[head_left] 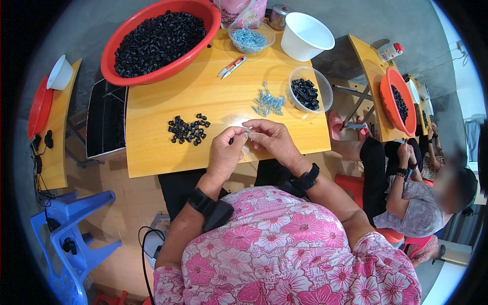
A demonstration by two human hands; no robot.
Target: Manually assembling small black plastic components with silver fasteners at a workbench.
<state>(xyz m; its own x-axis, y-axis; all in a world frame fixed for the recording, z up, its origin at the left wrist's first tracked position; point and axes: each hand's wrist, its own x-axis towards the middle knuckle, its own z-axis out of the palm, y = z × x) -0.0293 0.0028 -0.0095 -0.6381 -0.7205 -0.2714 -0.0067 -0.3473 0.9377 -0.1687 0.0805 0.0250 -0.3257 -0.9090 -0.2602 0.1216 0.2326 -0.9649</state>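
Observation:
My left hand (225, 152) and my right hand (273, 138) meet over the near edge of a small wooden table (152, 152). The left fingers pinch a small black plastic piece. The right fingers hold a small silver screw against it. A loose pile of black plastic pieces (188, 128) lies on the table left of my hands. A heap of silver screws (268, 102) lies just beyond my right hand. Both wrists wear black bands.
A big red basin (208, 12) full of black pieces sits at the table's far left. A clear bowl of screws (250, 38), a white bucket (305, 35), a clear bowl of black pieces (309, 90) and small snips (231, 66) stand behind. Another person (414, 198) sits right. A blue stool (71, 239) stands left.

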